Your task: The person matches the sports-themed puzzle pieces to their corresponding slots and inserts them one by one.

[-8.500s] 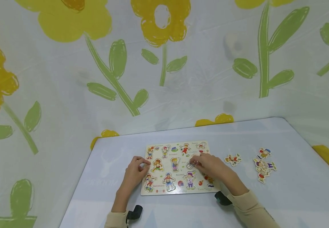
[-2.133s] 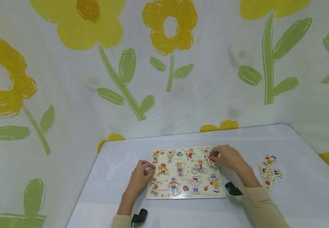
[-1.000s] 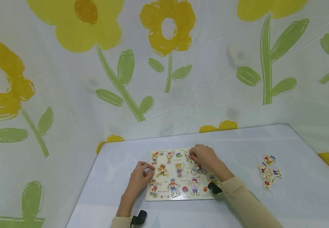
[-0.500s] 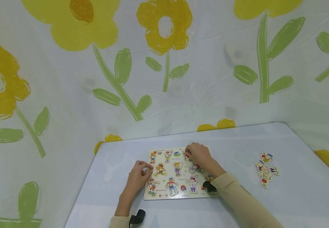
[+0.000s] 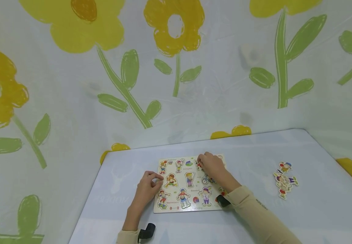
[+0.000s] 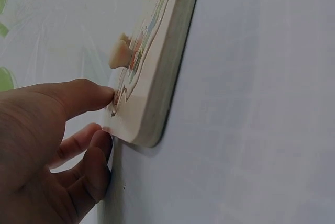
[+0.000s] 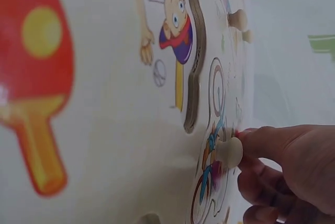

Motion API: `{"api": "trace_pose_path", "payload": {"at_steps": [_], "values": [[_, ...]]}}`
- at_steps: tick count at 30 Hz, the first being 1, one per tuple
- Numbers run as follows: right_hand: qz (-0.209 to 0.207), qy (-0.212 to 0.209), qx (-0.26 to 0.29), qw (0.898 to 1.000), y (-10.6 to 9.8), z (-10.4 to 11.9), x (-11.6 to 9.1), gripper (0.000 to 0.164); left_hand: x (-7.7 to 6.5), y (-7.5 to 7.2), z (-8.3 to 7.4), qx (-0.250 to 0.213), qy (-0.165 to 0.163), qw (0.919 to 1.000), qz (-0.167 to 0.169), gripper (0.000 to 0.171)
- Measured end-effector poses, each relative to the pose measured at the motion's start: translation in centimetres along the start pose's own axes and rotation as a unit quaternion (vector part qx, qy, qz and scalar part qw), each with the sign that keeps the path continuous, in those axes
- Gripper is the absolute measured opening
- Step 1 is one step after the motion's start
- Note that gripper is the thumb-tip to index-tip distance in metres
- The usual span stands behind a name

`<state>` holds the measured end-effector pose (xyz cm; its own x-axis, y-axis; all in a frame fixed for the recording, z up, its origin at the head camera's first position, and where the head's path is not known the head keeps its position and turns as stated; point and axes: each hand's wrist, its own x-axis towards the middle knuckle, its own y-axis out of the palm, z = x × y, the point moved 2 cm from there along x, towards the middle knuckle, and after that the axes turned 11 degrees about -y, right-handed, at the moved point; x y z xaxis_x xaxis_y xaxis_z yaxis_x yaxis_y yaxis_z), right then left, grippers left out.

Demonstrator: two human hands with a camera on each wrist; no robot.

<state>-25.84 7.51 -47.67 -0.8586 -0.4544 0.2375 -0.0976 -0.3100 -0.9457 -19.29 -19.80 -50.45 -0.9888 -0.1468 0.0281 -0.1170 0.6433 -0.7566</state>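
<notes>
A wooden knob puzzle board (image 5: 179, 187) with printed sports figures lies on the table in the head view. At its left edge, my left hand (image 5: 147, 186) holds it, with thumb and fingers against the edge in the left wrist view. My right hand (image 5: 214, 166) pinches the footballer puzzle piece (image 5: 198, 165) at the footballer slot in the upper right of the board; the hand hides most of the piece. Just below this hand, the cyclist piece (image 7: 212, 169) lies in its slot with its wooden knob (image 7: 230, 152) up.
Several loose puzzle pieces (image 5: 286, 179) lie partly overlapping on the table to the right, among them a table-tennis player (image 5: 285, 166). A white curtain with yellow flowers (image 5: 176, 27) hangs behind the table (image 5: 255, 223).
The cyclist piece has gone into its slot. My right hand has brought the footballer piece from the table leftward onto its slot. My left hand stays at the board's left edge.
</notes>
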Motion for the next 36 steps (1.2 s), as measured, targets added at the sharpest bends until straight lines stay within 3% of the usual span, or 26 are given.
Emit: {"api": "trace_pose_path", "payload": {"at_steps": [5,14,22,29,36], "values": [[0.000,0.003,0.000,1.000,0.0,-0.1,-0.4,0.014,0.0,0.0,0.0,0.001,-0.003,1.0000,0.004,0.009],[0.005,0.033,0.074,0.997,0.7,-1.1,-0.8,0.022,0.3,0.0,0.3,0.005,-0.007,0.9999,0.008,0.009],[-0.015,0.034,0.151,0.988,0.8,-2.2,-1.9,0.026,0.3,0.2,0.3,0.003,-0.008,0.9999,0.012,0.009],[-0.013,0.011,0.244,0.970,0.1,-3.3,-3.4,0.035,0.4,0.0,0.1,-0.005,0.002,1.0000,0.003,0.009],[-0.004,0.022,0.246,0.969,-0.1,-4.1,-4.9,0.041,0.4,0.2,0.4,0.005,-0.002,1.0000,0.004,0.008]]}}
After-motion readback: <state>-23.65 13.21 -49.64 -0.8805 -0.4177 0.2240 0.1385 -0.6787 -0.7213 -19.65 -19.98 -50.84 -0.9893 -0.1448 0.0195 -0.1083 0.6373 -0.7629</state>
